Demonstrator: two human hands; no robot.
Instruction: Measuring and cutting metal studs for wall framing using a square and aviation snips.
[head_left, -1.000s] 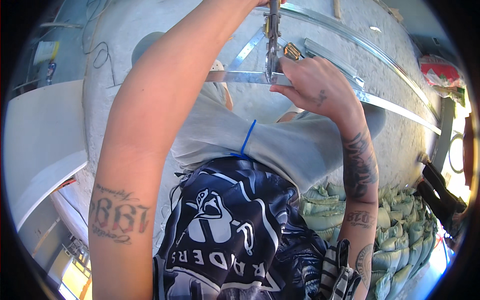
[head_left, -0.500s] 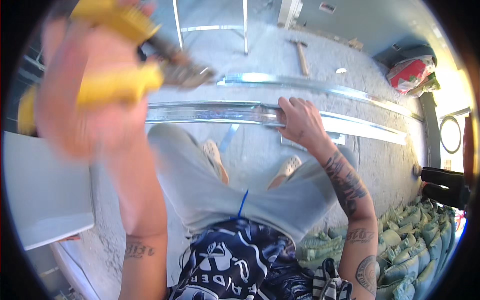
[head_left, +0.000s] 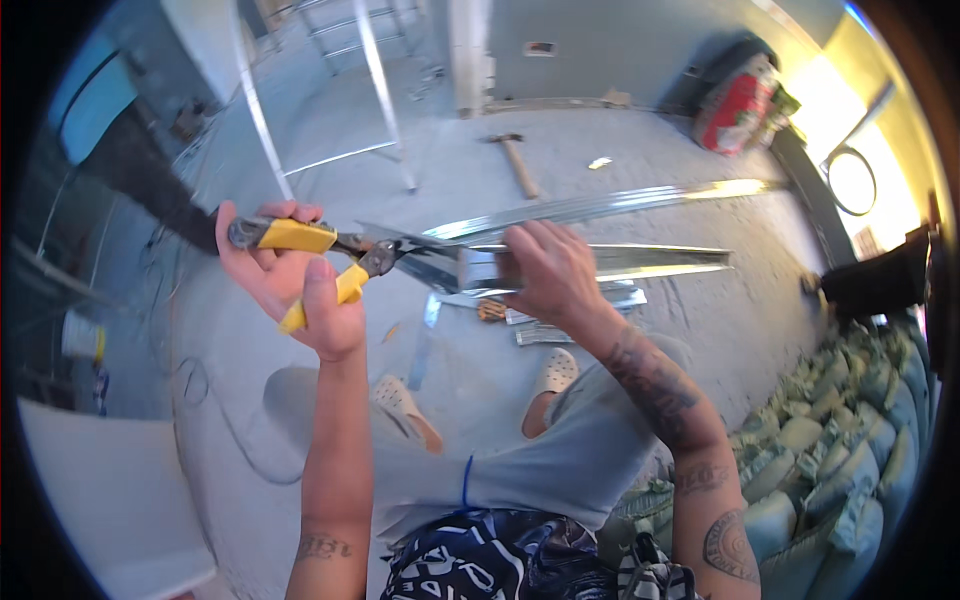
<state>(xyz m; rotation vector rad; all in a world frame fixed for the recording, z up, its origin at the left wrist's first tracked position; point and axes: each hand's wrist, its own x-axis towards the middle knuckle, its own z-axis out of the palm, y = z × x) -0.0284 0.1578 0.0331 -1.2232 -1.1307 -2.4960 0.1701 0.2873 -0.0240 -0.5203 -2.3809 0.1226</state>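
Note:
My left hand point(head_left: 310, 285) holds tin snips with yellow handles point(head_left: 290, 236), spread apart, its thumb on the lower grip. The dark jaws point right, among shiny metal strips at the left end of a long metal channel point(head_left: 670, 258); I cannot tell whether they touch it. My right hand point(head_left: 545, 270) grips that channel near this end, fingers curled over it. Below lie short metal pieces point(head_left: 545, 333) and a small yellowish object point(head_left: 491, 310) on the floor, near my feet in beige clogs.
A hammer point(head_left: 522, 172) and another long channel point(head_left: 640, 200) lie beyond my hands. An aluminium ladder point(head_left: 375, 80) stands at back left, a red-and-white sack point(head_left: 730, 110) at back right. Green sacks point(head_left: 830, 440) pile at lower right; a white board point(head_left: 95, 480) is at lower left.
My left hand has come down and rightward from its blurred raised position, bringing the snips to the channel's end. My right hand stays on the channel; the view has shifted toward the wall.

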